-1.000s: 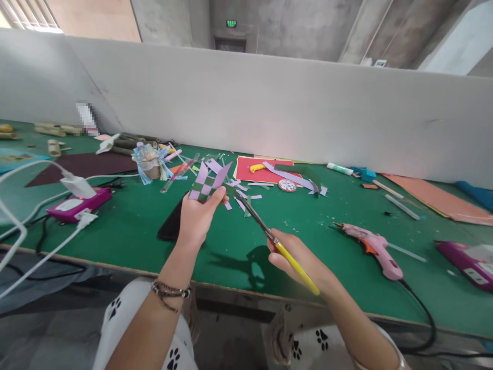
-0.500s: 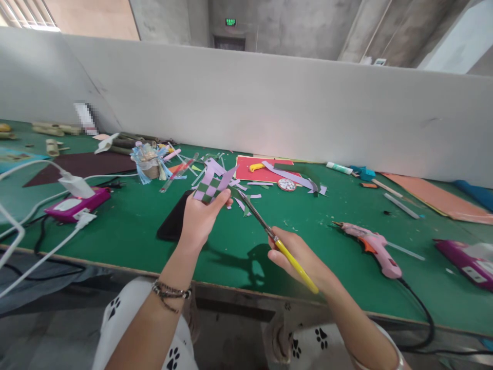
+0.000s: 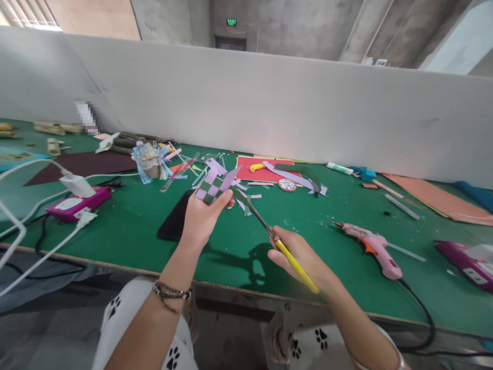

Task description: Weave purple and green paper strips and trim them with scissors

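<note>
My left hand (image 3: 204,216) pinches a small checkered weave of lilac and green paper strips (image 3: 210,190) between thumb and fingers. A lilac strip sticks up from the weave, and a green strip (image 3: 239,195) runs out to the right past my thumb. My right hand (image 3: 295,252) grips yellow-handled scissors (image 3: 295,264), seen edge-on, their metal blades pointing up and left. The blade tips reach the green strip; whether they close on it I cannot tell. Under my left hand lies a flat black object (image 3: 173,221), partly covered.
Lilac and green scraps lie beyond my hands, near a red sheet (image 3: 246,169) with a yellow cutter (image 3: 257,167). To the right are a pink glue gun (image 3: 372,244) and a purple power strip (image 3: 464,262). Another purple power strip (image 3: 79,204) with cables sits left. A grey partition (image 3: 246,103) stands behind.
The weave in my left hand has shifted slightly right and tilted a little. My right hand and the scissors stay almost where they were.
</note>
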### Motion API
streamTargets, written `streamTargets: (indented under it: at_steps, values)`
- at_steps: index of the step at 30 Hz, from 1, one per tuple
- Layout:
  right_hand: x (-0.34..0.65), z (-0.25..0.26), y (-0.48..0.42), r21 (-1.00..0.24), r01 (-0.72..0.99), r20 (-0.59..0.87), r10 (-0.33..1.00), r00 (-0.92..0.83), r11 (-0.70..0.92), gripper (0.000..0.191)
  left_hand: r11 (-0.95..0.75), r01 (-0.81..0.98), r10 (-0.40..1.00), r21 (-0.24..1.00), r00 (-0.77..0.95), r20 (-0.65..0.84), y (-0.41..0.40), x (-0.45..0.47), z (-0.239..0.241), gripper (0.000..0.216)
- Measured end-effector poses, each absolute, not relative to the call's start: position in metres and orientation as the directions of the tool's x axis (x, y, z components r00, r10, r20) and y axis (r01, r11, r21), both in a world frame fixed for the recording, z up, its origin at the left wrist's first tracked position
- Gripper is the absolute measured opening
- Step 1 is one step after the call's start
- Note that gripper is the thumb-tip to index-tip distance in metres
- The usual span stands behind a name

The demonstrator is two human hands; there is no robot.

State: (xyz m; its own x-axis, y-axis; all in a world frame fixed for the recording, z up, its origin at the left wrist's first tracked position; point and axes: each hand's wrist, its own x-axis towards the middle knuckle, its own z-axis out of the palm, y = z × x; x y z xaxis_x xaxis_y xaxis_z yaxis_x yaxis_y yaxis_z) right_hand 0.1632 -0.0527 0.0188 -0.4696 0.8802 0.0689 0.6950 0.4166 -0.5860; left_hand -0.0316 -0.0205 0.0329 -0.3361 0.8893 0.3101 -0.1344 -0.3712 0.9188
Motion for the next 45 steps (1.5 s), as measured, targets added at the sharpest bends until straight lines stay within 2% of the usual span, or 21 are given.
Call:
streamTargets:
  at_steps: [6,15,19,30,45]
  values:
    - [0.162,0.019,-0.053,-0.589,0.691,0.07,0.878,-0.474,0.42,0.057,-0.352,-0.133,0.899,0.926,-0.324,0.295,-0.022,-0.031,0.034,0.011]
    - [0.162,0.019,-0.053,-0.604,0.67,0.081,0.869,-0.488,0.432,0.057,-0.344,-0.345,0.91,0.873,-0.353,0.219,-0.02,-0.025,0.034,0.016]
    - [0.16,0.019,-0.053,-0.605,0.671,0.063,0.867,-0.495,0.428,0.061,-0.361,-0.344,0.899,0.867,-0.375,0.226,-0.02,-0.025,0.031,0.016]
    - [0.159,0.019,-0.052,-0.632,0.636,0.128,0.869,-0.479,0.443,0.059,-0.348,-0.296,0.921,0.89,-0.286,0.265,-0.022,-0.021,0.031,0.017]
    - [0.156,0.021,-0.054,-0.65,0.655,0.082,0.892,-0.445,0.387,0.064,-0.32,-0.364,0.933,0.875,-0.284,0.223,-0.022,-0.018,0.031,0.017]
